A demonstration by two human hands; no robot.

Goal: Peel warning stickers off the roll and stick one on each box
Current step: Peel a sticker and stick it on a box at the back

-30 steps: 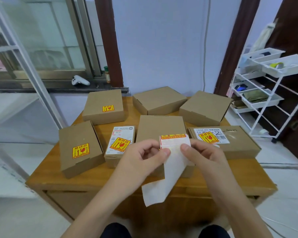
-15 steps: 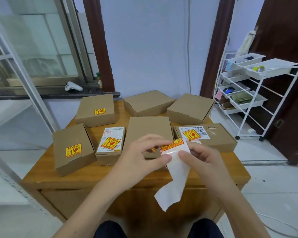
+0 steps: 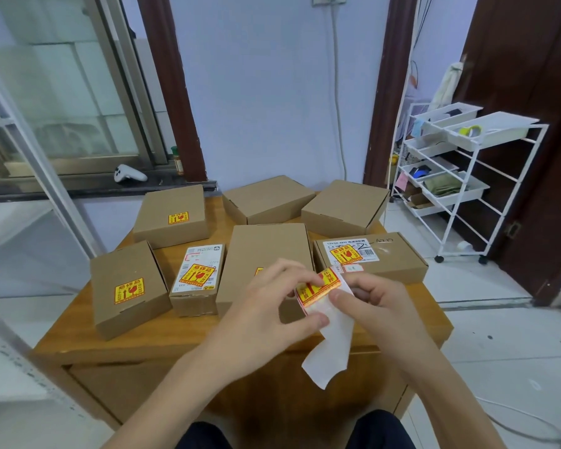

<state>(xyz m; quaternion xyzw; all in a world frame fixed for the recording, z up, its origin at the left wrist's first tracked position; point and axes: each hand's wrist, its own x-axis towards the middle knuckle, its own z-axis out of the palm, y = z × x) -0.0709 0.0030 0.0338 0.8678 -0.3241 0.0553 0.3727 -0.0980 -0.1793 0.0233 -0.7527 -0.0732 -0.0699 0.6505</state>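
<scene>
Peeling further since a second ago, the left hand (image 3: 266, 306) pinches a sticker (image 3: 318, 286) off the backing strip (image 3: 332, 345); the right hand (image 3: 374, 303) pinches the strip taut above the table (image 3: 175, 332), two far boxes (image 3: 268, 197) likely still bare.

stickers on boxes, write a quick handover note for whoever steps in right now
Left hand pinches a yellow sticker, part-peeled. Right hand grips the backing strip.
Done: four boxes show stickers: far left, near left, white-labelled, near right. Centre box shows a yellow edge behind the hand; check it.
Left: the two bare back boxes, and.
</scene>
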